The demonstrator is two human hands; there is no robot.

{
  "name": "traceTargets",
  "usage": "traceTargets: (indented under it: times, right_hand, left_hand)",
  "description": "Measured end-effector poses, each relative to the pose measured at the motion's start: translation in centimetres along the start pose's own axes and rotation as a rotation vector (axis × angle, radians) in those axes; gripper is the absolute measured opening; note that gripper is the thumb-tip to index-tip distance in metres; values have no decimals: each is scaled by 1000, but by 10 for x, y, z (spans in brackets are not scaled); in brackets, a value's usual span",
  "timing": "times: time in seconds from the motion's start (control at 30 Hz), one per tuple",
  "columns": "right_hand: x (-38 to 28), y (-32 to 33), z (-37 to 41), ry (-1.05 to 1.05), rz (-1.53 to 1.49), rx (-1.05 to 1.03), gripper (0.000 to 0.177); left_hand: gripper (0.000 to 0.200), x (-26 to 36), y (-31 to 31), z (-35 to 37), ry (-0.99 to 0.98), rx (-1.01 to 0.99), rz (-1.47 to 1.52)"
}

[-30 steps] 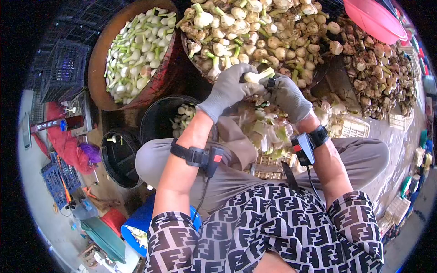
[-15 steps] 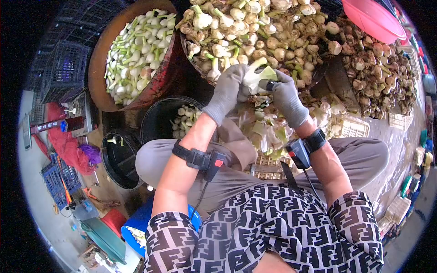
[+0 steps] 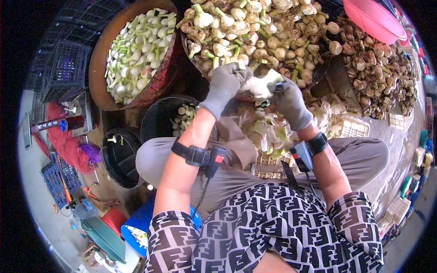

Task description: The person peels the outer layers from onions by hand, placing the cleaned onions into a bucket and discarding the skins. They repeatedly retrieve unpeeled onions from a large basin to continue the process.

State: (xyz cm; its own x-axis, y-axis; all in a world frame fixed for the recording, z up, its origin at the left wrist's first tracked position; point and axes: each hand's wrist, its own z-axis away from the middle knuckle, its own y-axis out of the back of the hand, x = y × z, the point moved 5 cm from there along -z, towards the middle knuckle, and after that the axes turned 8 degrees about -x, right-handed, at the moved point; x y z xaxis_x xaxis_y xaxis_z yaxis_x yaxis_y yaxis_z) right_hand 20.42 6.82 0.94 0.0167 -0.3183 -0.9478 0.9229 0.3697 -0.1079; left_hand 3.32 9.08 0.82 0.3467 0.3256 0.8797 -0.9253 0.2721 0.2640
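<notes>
Both gloved hands hold 1 white bulb (image 3: 258, 85) between them, in the air above the near edge of the pile (image 3: 255, 32) of untrimmed bulbs. The left hand (image 3: 224, 86) curls around the bulb's left end, fingers pressed together. The right hand (image 3: 291, 103) grips the right end from below, thumb on top. Peels (image 3: 268, 132) lie just under the hands. A bucket (image 3: 157, 120) stands near the left wrist.

The grey floor (image 3: 397, 150) held a big brown tub (image 3: 96, 68) of white and green bulbs at its far left side. A black bucket (image 3: 155, 123) and a smaller black bucket (image 3: 117, 169) stood nearer. A loose heap of bulbs (image 3: 382, 73) lay at the far right.
</notes>
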Motion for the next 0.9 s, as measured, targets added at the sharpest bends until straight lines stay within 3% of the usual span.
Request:
traceTargets:
  times: [0.03,0.07,0.17,0.2,0.23,0.27,0.3,0.33,0.37,0.4,0.43,0.47,0.53,0.57,0.63,0.7,0.8,0.9]
  right_hand:
    - [-15,2,10,265,447,6,19]
    - [-15,5,14,300,466,40,19]
    - [-11,10,24,317,601,107,21]
    - [-9,13,28,322,503,122,21]
    - [-6,15,31,324,405,137,21]
    - [-2,19,33,323,307,150,21]
    - [18,39,35,123,-33,216,18]
    - [7,38,42,199,359,130,18]
    - [-4,37,51,314,737,95,18]
    - [0,41,56,266,750,-48,19]
    - [36,53,50,-143,532,-187,23]
    - [72,64,53,-568,381,-255,28]
    - [21,41,39,-297,1185,-257,31]
    - [17,38,24,-252,1138,-227,34]
    - [13,39,-20,-168,1036,-171,41]
    - [13,19,-58,174,1089,-247,38]
    - [61,-5,-123,206,1564,-246,30]
    - [86,-19,-148,245,1765,-393,21]
  left_hand:
    - [15,-2,-3,2,2,8,294]
    - [13,-4,-6,4,5,15,587]
    - [13,-13,-1,-3,-112,-109,761]
    - [14,-16,4,-5,-172,-158,795]
    - [17,-11,11,5,-151,-159,647]
    - [19,-7,22,11,-79,-73,656]
    - [20,-10,37,13,-74,-43,695]
    - [21,-14,54,14,-72,-10,732]
    - [21,-5,71,23,-72,-60,454]
    - [21,2,85,32,-68,-112,176]
    - [22,-1,91,34,7,-239,-144]
    - [24,-12,94,40,224,-298,-406]
    - [31,-13,88,47,301,-291,-599]
    - [35,-3,83,45,171,-228,-768]
    - [36,12,76,37,31,-150,-680]
    - [35,23,68,27,-126,-66,-725]
    - [36,24,54,12,-205,-98,-744]
    - [36,33,48,6,-211,-120,-694]
